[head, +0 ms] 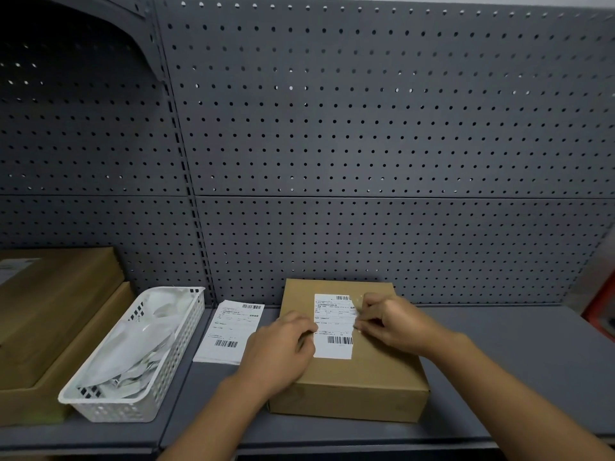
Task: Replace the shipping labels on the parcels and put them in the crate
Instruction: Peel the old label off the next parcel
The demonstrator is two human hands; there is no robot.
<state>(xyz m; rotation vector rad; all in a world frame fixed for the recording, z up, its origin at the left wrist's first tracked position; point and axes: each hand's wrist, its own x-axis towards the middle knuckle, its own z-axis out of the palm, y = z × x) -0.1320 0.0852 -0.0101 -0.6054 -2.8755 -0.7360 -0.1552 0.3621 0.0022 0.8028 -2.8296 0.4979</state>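
Status: task at an early stage, judged from the layout. One cardboard parcel lies flat on the grey shelf and is under label work; it has not gone into any crate. No crate can be identified with certainty; a red object at the frame edge, well to the right of the parcel, is too cropped to name. A shipping label sits on the parcel's top face, upright to the viewer and largely flat. Whether it is being lifted off or pressed on cannot be determined. A loose label sheet lies just left of the parcel, and beyond it stands a white basket holding clear plastic scraps. Further left are stacked cardboard boxes, which probably await handling. The left hand rests on the parcel's top, fingers bent with tips at the label's left edge; pinching or merely pressing cannot be told. The right hand has its fingertips drawn narrowly together on the label's right edge, apparently pinching it. The label thus lies between the two hands, touched on both sides.
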